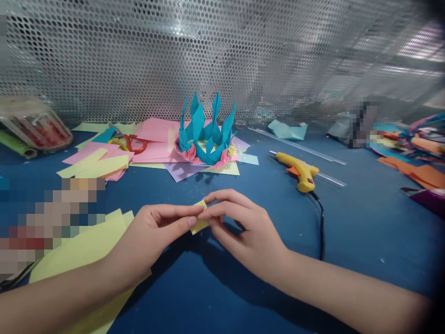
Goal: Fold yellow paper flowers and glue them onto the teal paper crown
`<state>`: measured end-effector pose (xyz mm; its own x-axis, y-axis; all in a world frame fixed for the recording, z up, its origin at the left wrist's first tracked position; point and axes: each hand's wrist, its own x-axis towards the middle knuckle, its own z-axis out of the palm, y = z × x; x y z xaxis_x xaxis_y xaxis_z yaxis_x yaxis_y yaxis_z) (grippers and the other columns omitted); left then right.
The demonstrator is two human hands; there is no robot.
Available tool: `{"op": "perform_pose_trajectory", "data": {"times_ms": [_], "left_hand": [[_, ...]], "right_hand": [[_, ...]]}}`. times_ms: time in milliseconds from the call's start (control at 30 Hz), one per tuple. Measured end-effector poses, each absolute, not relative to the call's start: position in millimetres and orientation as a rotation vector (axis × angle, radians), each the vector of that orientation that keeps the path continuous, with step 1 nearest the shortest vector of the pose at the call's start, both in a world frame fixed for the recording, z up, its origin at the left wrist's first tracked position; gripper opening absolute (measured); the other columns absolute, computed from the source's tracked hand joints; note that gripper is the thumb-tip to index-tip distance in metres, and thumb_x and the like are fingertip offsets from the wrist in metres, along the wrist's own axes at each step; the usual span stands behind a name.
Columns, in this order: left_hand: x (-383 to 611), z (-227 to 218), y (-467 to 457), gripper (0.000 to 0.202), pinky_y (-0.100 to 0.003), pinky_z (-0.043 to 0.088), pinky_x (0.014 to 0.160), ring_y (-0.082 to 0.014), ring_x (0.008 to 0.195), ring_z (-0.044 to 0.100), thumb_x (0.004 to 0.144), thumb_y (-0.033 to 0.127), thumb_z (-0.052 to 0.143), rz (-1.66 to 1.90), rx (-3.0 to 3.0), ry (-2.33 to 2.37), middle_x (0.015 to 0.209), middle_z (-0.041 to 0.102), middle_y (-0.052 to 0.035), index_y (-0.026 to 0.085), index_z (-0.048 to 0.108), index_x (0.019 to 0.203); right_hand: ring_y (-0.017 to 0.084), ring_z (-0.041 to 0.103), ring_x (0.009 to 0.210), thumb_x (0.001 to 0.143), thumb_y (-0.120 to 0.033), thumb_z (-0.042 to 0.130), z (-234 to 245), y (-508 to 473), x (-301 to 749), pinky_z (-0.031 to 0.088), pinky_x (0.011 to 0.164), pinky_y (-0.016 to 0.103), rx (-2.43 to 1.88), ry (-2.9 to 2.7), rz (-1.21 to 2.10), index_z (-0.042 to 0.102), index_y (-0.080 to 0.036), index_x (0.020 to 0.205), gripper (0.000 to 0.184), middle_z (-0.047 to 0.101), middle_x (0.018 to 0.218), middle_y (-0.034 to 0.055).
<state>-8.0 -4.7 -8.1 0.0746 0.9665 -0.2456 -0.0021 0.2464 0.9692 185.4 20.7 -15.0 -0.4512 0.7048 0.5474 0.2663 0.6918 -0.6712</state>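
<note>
My left hand (158, 229) and my right hand (239, 227) meet over the blue table (365, 222), both pinching one small folded yellow paper piece (199, 223) between fingertips. Behind them, at the table's middle, stands a paper flower (207, 134) with teal upright petals and a pink base. A large yellow paper sheet (83, 250) lies under my left forearm.
A yellow glue gun (299, 171) lies to the right, its black cord (321, 222) trailing toward me. Glue sticks (299, 146) lie behind it. Red-handled scissors (134, 144) rest on pink and yellow sheets (100, 160) at left. Perforated metal wall (222, 55) at the back. Paper scraps (417, 171) at right.
</note>
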Motion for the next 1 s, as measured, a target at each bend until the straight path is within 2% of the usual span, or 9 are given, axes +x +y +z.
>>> {"op": "perform_pose_trajectory", "data": {"times_ms": [100,200,300,367,500,667,733,833,1000], "left_hand": [[-7,-9,-5,0.015,-0.020,0.057,0.077,-0.0182,0.089,0.075,0.073,0.031,0.084,1.009,1.036,1.193,0.090,0.082,-0.0004,0.030,0.083,0.088],[-7,-9,-5,0.023,-0.018,0.057,0.073,-0.0129,0.076,0.073,0.072,0.027,0.085,1.035,1.006,1.135,0.085,0.082,0.0019,0.031,0.082,0.095],[-7,-6,-5,0.026,-0.018,0.057,0.074,-0.0123,0.076,0.073,0.072,0.023,0.086,1.013,0.995,1.111,0.086,0.082,0.0017,0.029,0.081,0.096],[-7,-4,-4,0.022,-0.017,0.057,0.074,-0.0127,0.079,0.074,0.071,0.020,0.085,0.997,1.011,1.090,0.088,0.081,0.0013,0.027,0.080,0.092],[-6,-1,-4,0.005,-0.014,0.054,0.068,-0.0097,0.068,0.069,0.074,0.022,0.082,0.966,1.107,1.113,0.071,0.077,0.0029,0.022,0.077,0.076],[-5,-3,-3,0.016,-0.013,0.051,0.063,-0.0079,0.062,0.064,0.073,0.023,0.083,1.030,1.104,1.147,0.063,0.072,0.0042,0.020,0.069,0.067],[-6,-4,-4,0.018,-0.013,0.051,0.063,-0.0079,0.063,0.065,0.072,0.022,0.084,1.067,1.083,1.134,0.065,0.073,0.0045,0.020,0.067,0.067],[-7,-7,-5,0.019,-0.014,0.052,0.065,-0.0090,0.066,0.068,0.071,0.021,0.085,1.094,1.043,1.109,0.069,0.075,0.0035,0.020,0.067,0.068],[-7,-11,-7,0.019,-0.012,0.053,0.066,-0.0081,0.066,0.069,0.070,0.021,0.087,1.130,1.041,1.122,0.067,0.075,0.0055,0.021,0.068,0.067]], "right_hand": [[0.009,0.065,0.071,0.086,-0.009,0.061,-13,18,185,0.056,0.068,0.020,-0.733,-2.001,0.682,0.072,-0.015,0.093,0.015,0.066,0.104,0.0082],[0.009,0.061,0.068,0.086,-0.016,0.068,-13,19,184,0.054,0.066,0.020,-0.772,-1.975,0.768,0.071,-0.016,0.094,0.009,0.067,0.090,0.0041],[0.010,0.062,0.070,0.087,-0.016,0.069,-15,20,184,0.052,0.066,0.019,-0.810,-1.956,0.845,0.070,-0.018,0.094,0.007,0.067,0.080,0.0003],[0.010,0.063,0.072,0.087,-0.014,0.068,-16,21,184,0.053,0.068,0.020,-0.803,-1.926,0.902,0.070,-0.019,0.094,0.009,0.068,0.084,0.0005],[0.011,0.066,0.076,0.088,-0.018,0.068,-16,19,183,0.054,0.072,0.024,-0.797,-1.851,1.077,0.070,-0.022,0.094,0.008,0.069,0.087,0.0001],[0.012,0.067,0.074,0.082,-0.023,0.074,-11,17,182,0.055,0.069,0.024,-0.948,-1.698,1.314,0.066,-0.022,0.099,0.019,0.070,0.083,-0.0014],[0.013,0.066,0.073,0.080,-0.029,0.075,-8,18,182,0.053,0.068,0.024,-1.033,-1.706,1.396,0.068,-0.020,0.095,0.019,0.071,0.080,-0.0007],[0.012,0.063,0.068,0.078,-0.035,0.076,-5,19,182,0.050,0.063,0.023,-1.125,-1.733,1.439,0.070,-0.019,0.080,0.017,0.072,0.074,-0.0004],[0.012,0.062,0.066,0.078,-0.035,0.074,-3,20,182,0.049,0.061,0.021,-1.153,-1.684,1.434,0.069,-0.019,0.070,0.018,0.072,0.070,-0.0011]]}}
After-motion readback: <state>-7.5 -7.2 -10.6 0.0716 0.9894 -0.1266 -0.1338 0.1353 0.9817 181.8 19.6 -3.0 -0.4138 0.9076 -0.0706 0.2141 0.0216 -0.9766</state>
